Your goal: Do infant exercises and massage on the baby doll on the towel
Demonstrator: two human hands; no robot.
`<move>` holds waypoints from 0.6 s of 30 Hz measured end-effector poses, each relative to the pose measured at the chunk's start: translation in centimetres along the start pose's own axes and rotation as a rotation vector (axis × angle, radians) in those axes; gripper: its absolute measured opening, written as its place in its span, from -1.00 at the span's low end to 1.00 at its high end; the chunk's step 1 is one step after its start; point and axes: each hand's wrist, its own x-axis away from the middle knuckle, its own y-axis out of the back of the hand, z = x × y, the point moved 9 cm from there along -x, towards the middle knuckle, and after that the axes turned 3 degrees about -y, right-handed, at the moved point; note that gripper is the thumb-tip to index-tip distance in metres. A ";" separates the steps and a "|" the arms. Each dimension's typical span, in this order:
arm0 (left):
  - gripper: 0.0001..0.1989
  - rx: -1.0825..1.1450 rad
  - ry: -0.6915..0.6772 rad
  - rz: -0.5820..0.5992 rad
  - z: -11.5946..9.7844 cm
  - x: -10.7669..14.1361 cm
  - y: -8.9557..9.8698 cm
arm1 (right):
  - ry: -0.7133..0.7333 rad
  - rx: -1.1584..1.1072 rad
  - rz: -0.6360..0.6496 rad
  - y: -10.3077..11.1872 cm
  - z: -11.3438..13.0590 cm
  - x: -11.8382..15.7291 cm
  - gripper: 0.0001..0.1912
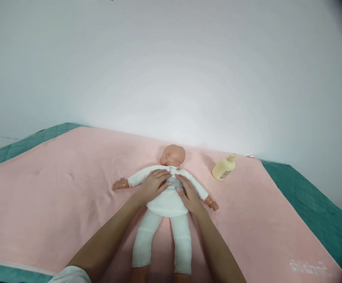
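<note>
The left hand (154, 184) and right hand (191, 193) are resting, fingers loosely spread, on a white-clothed tan plastic doll (167, 207), which is lying on a pink fabric sheet (55, 196) near a rounded pale-yellow bottle (224, 168).

A bald, tan-skinned doll (168, 202) lies stretched out on a pink sheet (64, 196), its smooth head (175, 154) farthest from the viewer and an ear showing on the left side. It is dressed in white—a long-sleeved top and matching leggings (143, 237)—with both arms spread wide, hands bare, legs slightly parted, and lower ends cut off by the bottom edge.
</note>
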 end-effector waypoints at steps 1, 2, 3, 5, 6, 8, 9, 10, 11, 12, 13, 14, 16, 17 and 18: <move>-0.64 -0.003 0.008 0.004 0.1 0.0 -0.1 | -0.005 0.006 0.004 0.0 -0.1 0.0 -0.49; -0.64 -0.004 0.013 0.008 0.1 0.1 -0.2 | -0.006 0.013 0.008 -0.1 -0.1 0.0 -0.49; -0.64 -0.001 0.016 0.012 0.1 0.1 -0.3 | -0.004 0.019 0.011 0.0 0.0 -0.1 -0.51; -0.63 0.008 0.024 0.025 0.1 0.0 -0.4 | -0.003 0.024 0.019 0.0 0.2 -0.3 -0.53; -0.63 0.015 0.032 0.036 0.2 0.0 -0.4 | -0.006 0.023 0.026 0.0 0.2 -0.3 -0.53; -0.63 0.027 0.053 0.057 0.2 -0.1 -0.5 | -0.017 0.020 0.043 0.0 0.3 -0.5 -0.54; -0.63 0.032 0.063 0.067 0.2 -0.1 -0.5 | -0.023 0.021 0.053 -0.1 0.3 -0.5 -0.54; -0.63 0.037 0.071 0.072 0.3 -0.1 -0.4 | -0.028 0.023 0.061 -0.1 0.3 -0.6 -0.54; -0.63 0.043 0.074 0.073 0.3 -0.1 -0.4 | -0.029 0.027 0.067 -0.1 0.3 -0.6 -0.53; -0.63 0.048 0.073 0.070 0.2 -0.1 -0.4 | -0.028 0.031 0.071 -0.1 0.4 -0.6 -0.53; -0.63 0.053 0.070 0.064 0.2 -0.1 -0.4 | -0.026 0.034 0.071 -0.2 0.4 -0.5 -0.52; -0.62 0.057 0.066 0.055 0.2 -0.1 -0.3 | -0.023 0.038 0.070 -0.2 0.5 -0.5 -0.52; -0.61 0.060 0.055 0.032 0.2 0.0 -0.4 | -0.017 0.045 0.057 -0.1 0.6 -0.5 -0.50; -0.60 0.058 0.050 0.021 0.2 0.1 -0.4 | -0.016 0.048 0.048 -0.1 0.6 -0.5 -0.50; -0.59 0.055 0.046 0.014 0.2 0.1 -0.5 | -0.013 0.050 0.037 -0.1 0.6 -0.6 -0.49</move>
